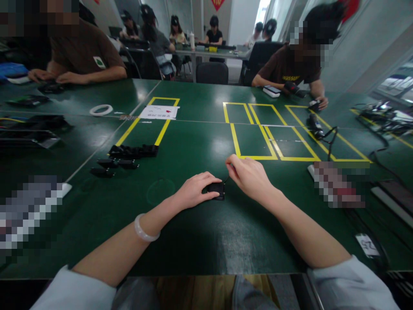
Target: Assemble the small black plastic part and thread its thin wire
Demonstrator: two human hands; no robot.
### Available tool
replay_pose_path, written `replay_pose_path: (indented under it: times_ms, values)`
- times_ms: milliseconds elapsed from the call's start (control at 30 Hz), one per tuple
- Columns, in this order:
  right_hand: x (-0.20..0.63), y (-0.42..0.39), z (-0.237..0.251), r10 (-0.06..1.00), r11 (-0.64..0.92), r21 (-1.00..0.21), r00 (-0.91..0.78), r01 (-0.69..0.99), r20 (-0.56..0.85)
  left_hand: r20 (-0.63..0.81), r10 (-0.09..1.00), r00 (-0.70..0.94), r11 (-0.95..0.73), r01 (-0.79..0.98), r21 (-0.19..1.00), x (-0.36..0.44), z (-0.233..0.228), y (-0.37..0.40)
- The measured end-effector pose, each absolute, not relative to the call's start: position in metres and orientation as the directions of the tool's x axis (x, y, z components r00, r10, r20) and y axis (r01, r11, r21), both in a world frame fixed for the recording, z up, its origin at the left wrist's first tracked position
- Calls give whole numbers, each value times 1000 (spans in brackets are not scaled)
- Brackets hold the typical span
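Observation:
My left hand [199, 188] grips a small black box-like part [217, 190] that rests on the green table, its thumb on the near side and its fingers on the far side. Just right of it, my right hand [247, 174] is raised off the table with its fingers pinched together. From that pinch a thin dark rod [226, 180] slants down to the right edge of the black part. The rod's upper end is hidden by the fingers, and its exact kind cannot be made out.
Several small black parts [114, 165] lie left of my hands, by a black strap-like bundle [134, 150]. Yellow tape outlines [256, 158] mark the green table [193, 146]. A white tape roll [101, 110] and a paper sheet [159, 112] lie farther back. Two co-workers sit opposite; cables [383, 116] are at right.

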State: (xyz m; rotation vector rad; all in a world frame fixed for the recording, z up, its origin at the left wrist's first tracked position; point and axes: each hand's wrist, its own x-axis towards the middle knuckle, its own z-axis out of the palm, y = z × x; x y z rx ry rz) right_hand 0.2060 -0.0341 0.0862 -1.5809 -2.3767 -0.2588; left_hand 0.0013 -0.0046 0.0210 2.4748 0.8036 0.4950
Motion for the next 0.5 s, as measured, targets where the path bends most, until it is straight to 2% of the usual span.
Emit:
replay_pose_path:
  times_ms: [167,367,500]
  values:
    - [206,-34,87,857,421,-47,-380,906,349,184,623,760,-707,446,549,1,22,-4]
    - [205,-34,85,864,402,1,-380,916,331,176,621,764,-709,451,542,1,23,-5]
    - [205,-34,84,843,436,-30,-396,900,365,190,618,763,-713,442,544,2,22,-5]
